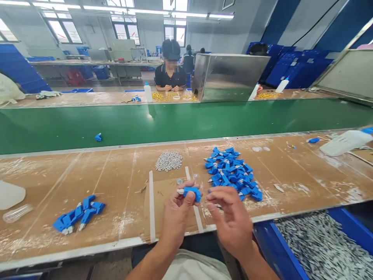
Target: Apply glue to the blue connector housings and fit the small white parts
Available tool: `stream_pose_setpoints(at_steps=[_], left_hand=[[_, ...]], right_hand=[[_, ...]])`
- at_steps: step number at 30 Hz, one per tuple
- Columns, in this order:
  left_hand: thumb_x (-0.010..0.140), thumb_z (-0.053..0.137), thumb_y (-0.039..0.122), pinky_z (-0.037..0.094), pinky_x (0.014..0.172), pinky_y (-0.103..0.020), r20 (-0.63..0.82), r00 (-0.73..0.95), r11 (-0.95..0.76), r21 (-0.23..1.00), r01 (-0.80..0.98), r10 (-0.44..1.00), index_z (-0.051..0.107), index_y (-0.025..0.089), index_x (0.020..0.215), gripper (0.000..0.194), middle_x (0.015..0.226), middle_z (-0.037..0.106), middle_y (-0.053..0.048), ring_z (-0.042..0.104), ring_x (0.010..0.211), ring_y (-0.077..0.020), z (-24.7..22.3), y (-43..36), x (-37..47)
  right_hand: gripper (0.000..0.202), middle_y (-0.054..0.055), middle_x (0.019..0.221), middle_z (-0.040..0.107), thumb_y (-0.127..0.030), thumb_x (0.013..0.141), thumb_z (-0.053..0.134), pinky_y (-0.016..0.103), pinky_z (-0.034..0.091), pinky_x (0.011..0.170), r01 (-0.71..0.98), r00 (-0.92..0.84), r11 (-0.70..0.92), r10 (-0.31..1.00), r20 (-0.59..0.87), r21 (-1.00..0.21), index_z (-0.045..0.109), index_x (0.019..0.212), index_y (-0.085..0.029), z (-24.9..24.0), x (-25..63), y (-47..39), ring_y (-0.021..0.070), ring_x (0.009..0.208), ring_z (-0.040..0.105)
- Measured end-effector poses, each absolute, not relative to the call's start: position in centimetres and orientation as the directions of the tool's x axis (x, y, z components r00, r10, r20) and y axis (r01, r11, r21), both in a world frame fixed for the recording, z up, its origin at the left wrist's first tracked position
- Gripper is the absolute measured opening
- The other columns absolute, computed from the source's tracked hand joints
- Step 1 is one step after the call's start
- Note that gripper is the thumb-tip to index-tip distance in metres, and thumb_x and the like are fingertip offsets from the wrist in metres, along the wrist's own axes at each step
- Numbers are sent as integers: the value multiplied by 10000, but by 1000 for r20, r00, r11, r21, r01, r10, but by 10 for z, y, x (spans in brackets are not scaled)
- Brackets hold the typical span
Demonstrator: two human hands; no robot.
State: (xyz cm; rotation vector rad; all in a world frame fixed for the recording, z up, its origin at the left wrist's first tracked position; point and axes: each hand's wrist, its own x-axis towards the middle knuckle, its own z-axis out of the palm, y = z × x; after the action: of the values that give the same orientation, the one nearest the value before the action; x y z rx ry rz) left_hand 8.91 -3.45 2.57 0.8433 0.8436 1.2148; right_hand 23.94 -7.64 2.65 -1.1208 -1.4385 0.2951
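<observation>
My left hand (pixel 178 208) grips a small blue plastic part (pixel 192 193) with a pale grey tip pointing left, held above a cardboard sheet (pixel 171 217). To its right, my right hand (pixel 230 217) is raised with thumb and fingers curled but apart; nothing shows between them. Behind that hand lies a big pile of similar blue parts (pixel 229 171). A heap of small grey pieces (pixel 169 161) sits beyond the cardboard. Off to the left is a smaller group of blue parts (pixel 80 214) with pale tips.
A green conveyor belt (pixel 163 124) runs across beyond the bench, carrying one blue part (pixel 98 137). At lower right stands a blue bin (pixel 287 249) of small grey pieces. A white bottle (pixel 345 143) lies on the right. A person (pixel 170 74) sits across the belt.
</observation>
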Motion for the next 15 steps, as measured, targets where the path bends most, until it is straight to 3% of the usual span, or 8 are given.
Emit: stream_pose_setpoints(at_steps=[3, 7, 10, 15], left_hand=[[824, 771, 381, 513, 661, -204, -112, -25, 86, 870, -485, 993, 664, 179, 1201, 441, 1056, 743, -103, 665, 819, -138, 22, -30, 44], [751, 839, 343, 447, 554, -167, -184, -107, 103, 847, -521, 977, 699, 168, 1083, 401, 934, 756, -87, 616, 702, -105, 8, -22, 8], [731, 854, 348, 447, 570, -178, -264, -18, 218, 832, -510, 964, 725, 146, 1042, 393, 890, 751, -93, 606, 708, -112, -5, -22, 7], [786, 815, 342, 439, 613, -170, -326, 104, 327, 762, -559, 939, 710, 147, 1190, 460, 932, 732, -94, 574, 745, -100, -15, -22, 11]], right_hand=[[174, 64, 1041, 581, -273, 953, 602, 353, 566, 757, 356, 297, 251, 883, 364, -900, 627, 1119, -230, 10, 243, -69, 195, 857, 613], [192, 41, 873, 621, -365, 934, 631, 299, 517, 674, 398, 116, 67, 986, 122, -915, 703, 990, -196, -19, 231, -59, 187, 752, 608], [231, 44, 866, 630, -388, 939, 619, 285, 500, 630, 355, 57, 44, 996, 68, -934, 713, 1007, -188, -32, 208, -52, 185, 726, 604], [229, 20, 859, 569, -361, 930, 646, 290, 455, 619, 406, -7, 67, 998, 70, -911, 715, 1081, -204, -32, 182, -37, 152, 646, 530]])
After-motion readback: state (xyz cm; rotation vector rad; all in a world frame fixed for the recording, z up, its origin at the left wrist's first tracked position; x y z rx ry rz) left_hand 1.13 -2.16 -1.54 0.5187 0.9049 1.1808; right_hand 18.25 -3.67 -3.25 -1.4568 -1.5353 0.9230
